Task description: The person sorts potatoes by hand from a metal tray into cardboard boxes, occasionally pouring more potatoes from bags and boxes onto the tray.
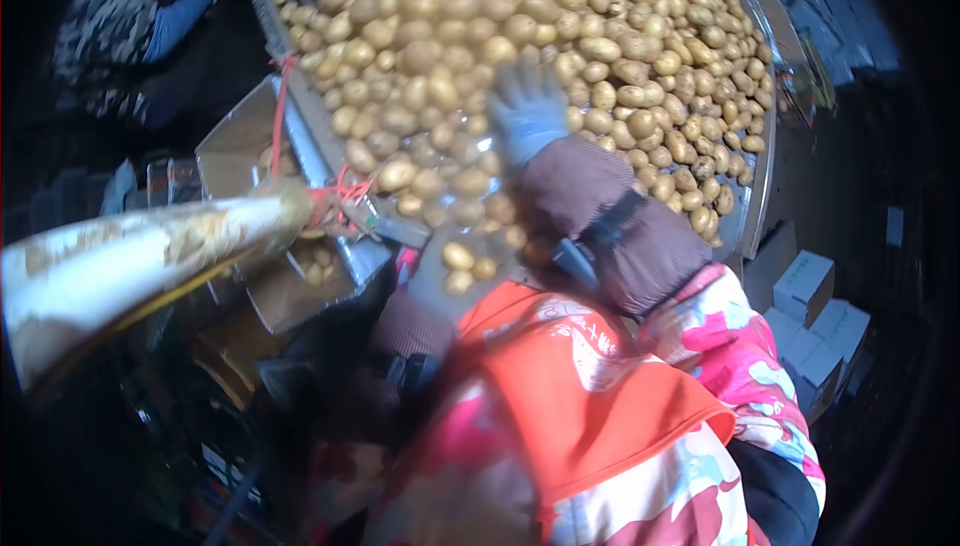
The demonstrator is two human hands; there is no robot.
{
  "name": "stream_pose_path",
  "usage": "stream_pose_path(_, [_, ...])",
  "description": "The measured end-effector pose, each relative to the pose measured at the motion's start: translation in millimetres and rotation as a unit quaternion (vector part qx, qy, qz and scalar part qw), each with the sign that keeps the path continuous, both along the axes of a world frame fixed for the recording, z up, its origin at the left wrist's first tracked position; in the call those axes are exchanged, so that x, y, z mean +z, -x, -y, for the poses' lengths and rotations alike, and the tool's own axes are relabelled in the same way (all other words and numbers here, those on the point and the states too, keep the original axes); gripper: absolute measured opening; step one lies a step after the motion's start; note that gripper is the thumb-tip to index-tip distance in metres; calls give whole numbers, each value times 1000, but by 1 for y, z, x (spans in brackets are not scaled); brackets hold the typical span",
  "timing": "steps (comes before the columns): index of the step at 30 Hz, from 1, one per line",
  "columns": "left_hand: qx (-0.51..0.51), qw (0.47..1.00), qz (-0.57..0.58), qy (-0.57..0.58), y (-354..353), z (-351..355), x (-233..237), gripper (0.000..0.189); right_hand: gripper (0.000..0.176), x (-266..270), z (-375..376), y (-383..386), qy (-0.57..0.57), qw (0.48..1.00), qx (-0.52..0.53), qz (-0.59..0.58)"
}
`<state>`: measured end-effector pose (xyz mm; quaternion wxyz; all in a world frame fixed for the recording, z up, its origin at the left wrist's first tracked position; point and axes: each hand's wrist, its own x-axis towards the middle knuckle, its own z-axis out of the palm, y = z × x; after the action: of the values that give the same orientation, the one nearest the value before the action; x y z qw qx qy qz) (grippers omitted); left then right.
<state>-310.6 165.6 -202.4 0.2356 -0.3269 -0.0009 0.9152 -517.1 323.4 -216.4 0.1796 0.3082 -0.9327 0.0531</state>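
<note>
A large heap of potatoes [640, 96] covers the sloping sorting table. My right hand [530, 111], in a blue-grey glove, lies on the heap with its fingers spread, slightly blurred. Lower down, near the narrow end of the table, my left hand [432, 271] in a dark grey glove is cupped around a few small potatoes [459, 257]. Larger potatoes [397, 175] lie just beyond it on a shiny wet-looking surface.
A peeling white pole [170, 246] with red ties reaches in from the left. Beside the table stands an open carton [235, 151]; another box [285, 291] below it holds potatoes. White boxes [803, 286] are stacked at right. Another person's blue sleeve [180, 24] shows upper left.
</note>
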Motion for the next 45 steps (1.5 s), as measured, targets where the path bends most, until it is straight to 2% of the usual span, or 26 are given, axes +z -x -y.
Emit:
stream_pose_path(3, [-31, 999, 5, 35, 2, 5, 1, 54, 39, -7, -3, 0, 44, 999, 1, 3])
stream_pose_path(6, [-15, 998, 57, 1, 10, 3, 9, 50, 39, 7, -5, 1, 98, 994, 17, 39])
stream_pose_path(8, [3, 1000, 8, 21, 16, 4, -2, 47, 37, 25, -8, -18, 136, 988, 13, 72])
stream_pose_path(9, [16, 999, -18, 28, 16, 3, -8, 46, 35, 25, -9, -31, 190, 975, 57, 100])
stream_pose_path(10, [75, 990, 11, -121, 12, 5, -13, 44, 34, 25, -9, -47, 243, 956, 100, 129])
stream_pose_path(11, [132, 954, 40, -267, 8, 8, -17, 43, 32, 26, -12, -64, 295, 932, 141, 157])
stream_pose_path(13, [147, 951, 95, -256, 6, 4, -11, 40, 37, 38, -30, -101, 309, 918, 121, 217])
stream_pose_path(14, [103, 983, 115, -98, 14, -2, 4, 40, 39, 43, -44, -109, 315, 910, 111, 244])
stream_pose_path(15, [57, 988, 130, 63, 20, -5, 15, 39, 41, 42, -66, -107, 275, 933, 118, 203])
stream_pose_path(18, [-20, 995, 49, 79, 16, -2, 27, 42, 46, 12, -156, -115, 161, 973, 48, 159])
stream_pose_path(19, [-21, 996, 43, 70, 15, -1, 21, 43, 45, 35, -172, -122, 114, 971, 17, 210])
stream_pose_path(21, [-19, 998, 31, 53, 15, -1, 9, 45, 43, 33, -199, -135, 90, 962, -92, 241])
stream_pose_path(23, [-28, 992, 76, 96, 20, -9, 21, 46, 41, 50, -211, -139, 58, 949, -179, 252])
stream_pose_path(24, [-33, 988, 96, 119, 23, -13, 29, 46, 38, 54, -212, -136, 26, 963, -197, 180])
stream_pose_path(26, [-65, 981, -59, 174, 20, -18, 36, 38, 37, 59, -203, -111, 76, 971, -164, 154])
stream_pose_path(27, [-73, 979, -86, 170, 17, -15, 35, 35, 36, 56, -196, -94, 104, 974, -143, 140])
stream_pose_path(28, [-81, 977, -112, 165, 14, -13, 33, 33, 36, 45, -188, -82, 112, 970, -122, 178])
stream_pose_path(30, [-84, 991, -66, 81, 14, -7, 21, 31, 34, 27, -172, -61, 122, 957, -80, 252])
stream_pose_path(33, [-87, 989, -48, 112, 19, -15, 28, 30, 33, 21, -131, -49, 46, 951, -81, 295])
stream_pose_path(36, [-105, 978, -44, 173, 15, -19, 34, 30, 34, 42, -93, -46, -71, 958, -135, 243])
stream_pose_path(37, [-106, 979, -34, 173, 13, -17, 32, 30, 36, 52, -91, -43, -78, 936, -158, 306])
stream_pose_path(39, [-83, 993, 11, 85, 13, -10, 9, 31, 40, 73, -85, -25, -92, 882, -193, 419])
stream_pose_path(41, [-81, 991, -2, 108, 11, -11, 22, 33, 41, 72, -77, -23, -123, 850, -209, 467])
stream_pose_path(44, [-88, 993, -3, 78, 16, -9, 18, 34, 36, 59, -76, -24, -189, 856, -224, 425])
stream_pose_path(45, [-93, 994, 2, 57, 16, -9, 16, 34, 35, 58, -80, -26, -172, 865, -213, 420])
